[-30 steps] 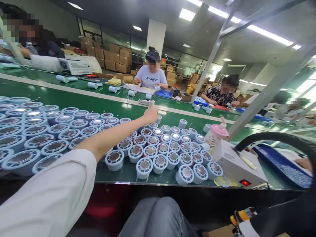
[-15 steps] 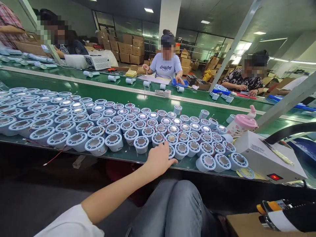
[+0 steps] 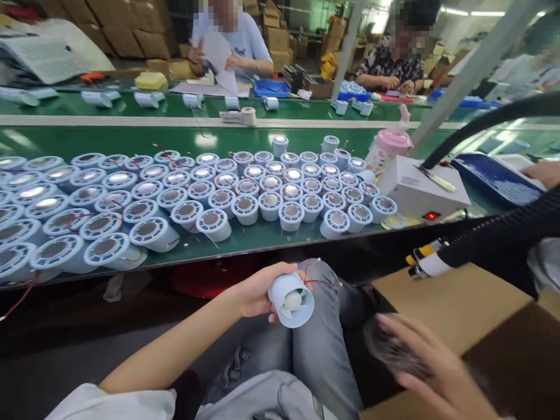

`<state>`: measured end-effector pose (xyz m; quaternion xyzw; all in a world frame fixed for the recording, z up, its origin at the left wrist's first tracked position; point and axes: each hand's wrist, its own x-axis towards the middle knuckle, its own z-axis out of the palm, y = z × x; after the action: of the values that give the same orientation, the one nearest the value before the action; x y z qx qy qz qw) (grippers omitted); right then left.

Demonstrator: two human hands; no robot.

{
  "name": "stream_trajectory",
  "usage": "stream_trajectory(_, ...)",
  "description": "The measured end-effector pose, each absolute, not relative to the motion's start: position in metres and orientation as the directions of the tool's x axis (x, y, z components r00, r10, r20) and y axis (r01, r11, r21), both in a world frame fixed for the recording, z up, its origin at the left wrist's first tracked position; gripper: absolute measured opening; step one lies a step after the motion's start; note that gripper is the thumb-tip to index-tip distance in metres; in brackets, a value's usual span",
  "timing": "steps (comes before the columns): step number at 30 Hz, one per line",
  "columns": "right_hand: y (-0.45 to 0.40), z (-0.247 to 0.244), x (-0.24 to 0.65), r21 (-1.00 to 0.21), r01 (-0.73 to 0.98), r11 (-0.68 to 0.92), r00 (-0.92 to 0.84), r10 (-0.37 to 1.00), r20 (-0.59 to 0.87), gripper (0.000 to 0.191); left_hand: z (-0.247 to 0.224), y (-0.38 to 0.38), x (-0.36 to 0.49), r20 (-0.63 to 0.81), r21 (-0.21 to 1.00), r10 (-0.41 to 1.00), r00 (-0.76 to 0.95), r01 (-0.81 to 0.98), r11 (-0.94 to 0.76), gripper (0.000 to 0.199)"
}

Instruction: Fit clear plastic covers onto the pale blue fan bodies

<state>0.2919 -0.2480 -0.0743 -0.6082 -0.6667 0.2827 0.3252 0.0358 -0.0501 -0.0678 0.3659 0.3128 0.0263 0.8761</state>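
1 head-worn view, forward and down

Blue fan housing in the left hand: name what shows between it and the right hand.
Head view: a jeans-clad leg, a dark gap, then the blurred thing in the right hand.

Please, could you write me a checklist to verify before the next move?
1. Blue fan held in left grip: ok.
2. Blades uncovered: ok, nothing lies over them.
3. Wires clear of the blades: ok, they trail outside the fan.
4. Dark object in right grip identified: cannot tell, blurred.
5. One grip free: not ok, both are occupied.
6. Switch on white machine lit: ok, red.
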Motion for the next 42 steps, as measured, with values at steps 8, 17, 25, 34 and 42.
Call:
stream_trajectory(8, -0.18, -0.069, 0.222, -0.153, 0.954, 0.256, -0.21, 0.941, 0.264, 0.052, -0.054, -0.059, 0.049, -0.453, 0.892, 0.255, 0.854, 0.436, 0.122, 0.036)
stream_trajectory(17, -0.181, -0.07, 0.232, -0.478, 0.872, 0.105, -0.112, 0.994, 0.014, 0.013, -0.054, -0.082, 0.047, -0.167, 0.751, 0.5, 0.85, 0.438, -0.493, 0.018)
stream_trajectory(25, -0.183, -0.064, 0.23, -0.869, 0.494, -0.044, 0.04, 0.999, -0.029, 0.03, -0.086, -0.075, 0.043, 0.059, 0.917, 0.599, 0.798, 0.194, -0.348, 0.066)
stream_trajectory(34, -0.179, -0.079, 0.245, -0.963, -0.081, -0.256, 0.125, 0.956, -0.265, 0.036, -0.095, -0.077, 0.042, 0.018, 0.978, 0.416, 0.909, 0.07, -0.195, 0.069)
stream_trajectory(42, -0.198, -0.084, 0.248, -0.875, 0.46, 0.153, -0.063, 0.988, 0.14, 0.044, -0.087, -0.084, 0.041, -0.127, 0.953, 0.439, 0.89, -0.014, 0.304, 0.063)
